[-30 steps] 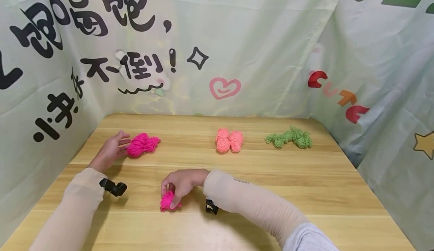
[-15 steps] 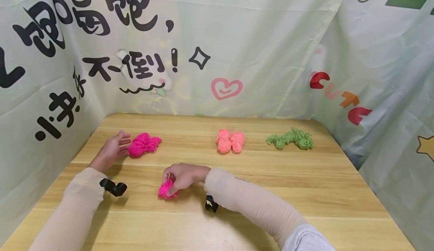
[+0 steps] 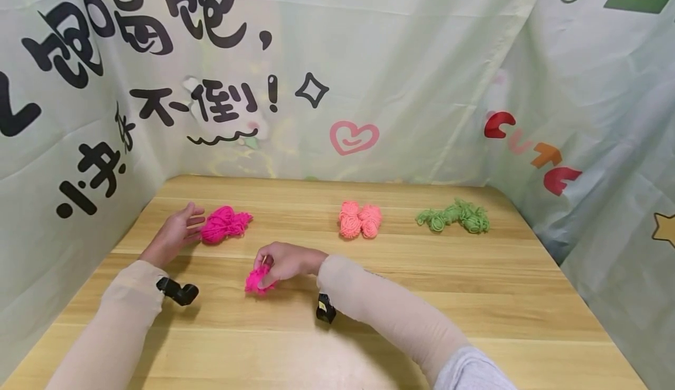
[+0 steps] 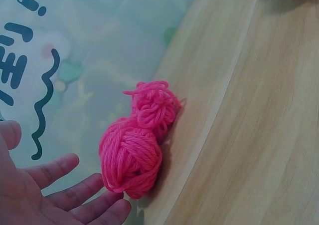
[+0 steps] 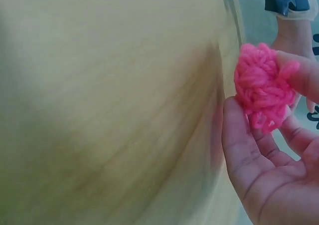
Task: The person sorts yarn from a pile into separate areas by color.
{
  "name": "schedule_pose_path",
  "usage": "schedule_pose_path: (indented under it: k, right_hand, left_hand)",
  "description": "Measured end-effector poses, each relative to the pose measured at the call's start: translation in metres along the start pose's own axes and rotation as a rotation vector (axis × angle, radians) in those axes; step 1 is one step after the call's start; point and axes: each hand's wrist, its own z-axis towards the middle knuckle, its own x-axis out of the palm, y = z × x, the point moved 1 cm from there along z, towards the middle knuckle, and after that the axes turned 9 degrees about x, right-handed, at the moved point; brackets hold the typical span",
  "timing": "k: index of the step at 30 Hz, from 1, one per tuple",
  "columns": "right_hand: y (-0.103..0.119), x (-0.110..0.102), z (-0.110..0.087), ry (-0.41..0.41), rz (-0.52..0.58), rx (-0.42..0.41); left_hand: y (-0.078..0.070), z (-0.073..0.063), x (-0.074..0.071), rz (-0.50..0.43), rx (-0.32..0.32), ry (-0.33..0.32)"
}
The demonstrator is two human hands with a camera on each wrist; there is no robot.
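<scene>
My right hand (image 3: 287, 263) pinches a small bundle of hot pink yarn (image 3: 258, 280) between thumb and fingers, over the front-left part of the table. In the right wrist view the looped end of that yarn bundle (image 5: 263, 85) faces the camera. At the back left my left hand (image 3: 173, 233) lies with its fingers extended beside a larger hot pink yarn skein (image 3: 224, 224). The left wrist view shows the fingertips (image 4: 113, 209) at the rounded end of this skein (image 4: 132, 157); whether they press on it I cannot tell.
A coral yarn skein (image 3: 360, 220) lies at the table's back middle, and a green yarn skein (image 3: 457, 216) to its right. Printed cloth (image 3: 411, 74) walls the wooden table (image 3: 422, 284) at the back and both sides. Each wrist carries a black camera (image 3: 177, 291).
My right hand has moved away from me, toward the back of the table, with the small pink yarn bundle in its grip. The left hand and the larger pink skein stay put.
</scene>
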Motion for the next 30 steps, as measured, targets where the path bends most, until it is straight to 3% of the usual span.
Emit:
schedule_pose_path:
  k: [7, 17, 30]
  right_hand:
    - [0.0, -0.003, 0.008, 0.009, 0.175, 0.042]
    - [-0.001, -0.011, 0.018, -0.029, 0.245, 0.042]
    - [-0.005, -0.021, 0.034, -0.185, 0.275, 0.067]
  left_hand:
    - [0.001, -0.002, -0.001, -0.001, 0.008, -0.001]
    - [0.003, -0.001, -0.002, -0.064, -0.016, 0.006]
    - [0.002, -0.001, 0.001, -0.057, -0.019, 0.007]
